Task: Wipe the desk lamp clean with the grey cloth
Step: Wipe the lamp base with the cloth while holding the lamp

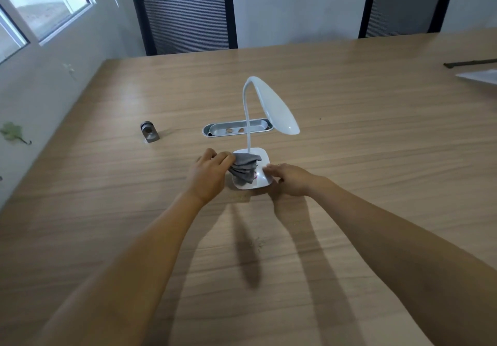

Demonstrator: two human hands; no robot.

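Fingers [224, 157] of the left hand [208, 175] pinch the bunched grey cloth [246, 168] onto the white desk lamp's square base [262, 177] on the wooden counter [349, 157]; right hand [291, 180] lies flat, holding nothing, apparently steadying that base.

White gooseneck desk lamp [271, 109] stands upright, bunched grey cloth [246, 168] on its base (square).

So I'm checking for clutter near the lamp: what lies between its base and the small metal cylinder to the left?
In the head view, only the left hand gripping the grey cloth beside the lamp base; up to the metal cylinder it's bare table.
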